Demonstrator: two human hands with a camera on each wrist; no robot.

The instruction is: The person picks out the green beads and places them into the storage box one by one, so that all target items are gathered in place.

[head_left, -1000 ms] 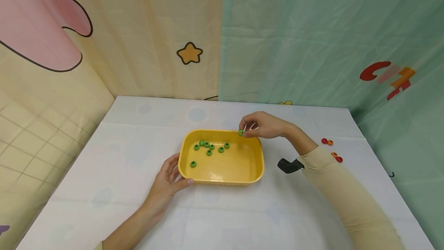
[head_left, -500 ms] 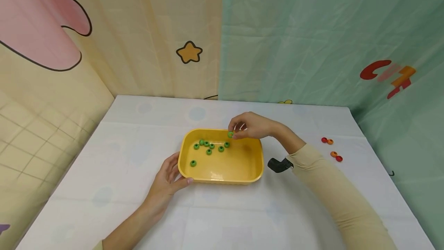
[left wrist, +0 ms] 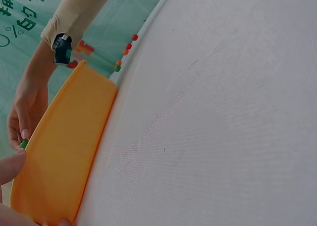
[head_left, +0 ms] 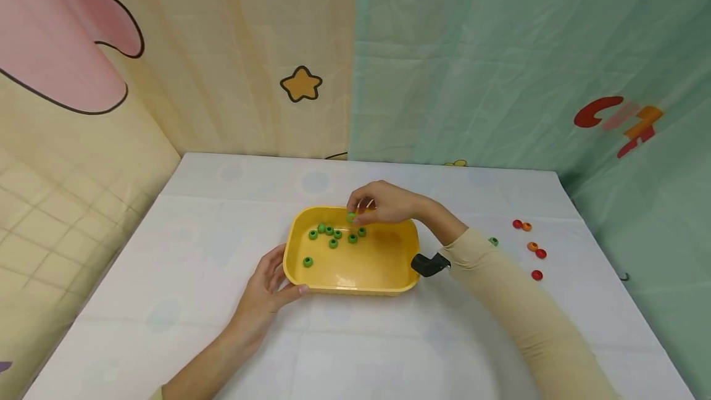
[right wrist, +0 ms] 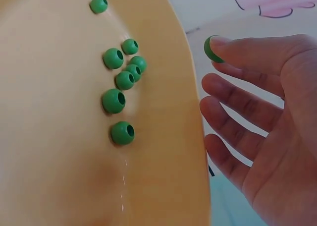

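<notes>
My right hand (head_left: 383, 202) pinches a green bead (right wrist: 214, 49) between thumb and forefinger, above the far rim of a yellow tray (head_left: 383, 270). In the right wrist view the other fingers are spread loosely beside the tray's wall. Several green beads (right wrist: 113, 101) with round holes lie on the tray's floor, mostly toward the far left, with one green bead (head_left: 308, 262) nearer the front left. My left hand (head_left: 263, 292) grips the tray's left front corner, thumb on the near rim and fingers along the left side.
Red and orange beads (head_left: 532, 246) lie on the white table (head_left: 222, 233) to the right, with a red bead (head_left: 536, 275) nearer the front. Another green bead (head_left: 493, 241) shows beside the right sleeve. A black wrist device (head_left: 429, 265) overlaps the tray's right edge. Printed curtains surround the table.
My right hand has moved left along the tray's far rim with the green bead. The sleeve's shift uncovers a green and a red bead on the right. The left hand stays put.
</notes>
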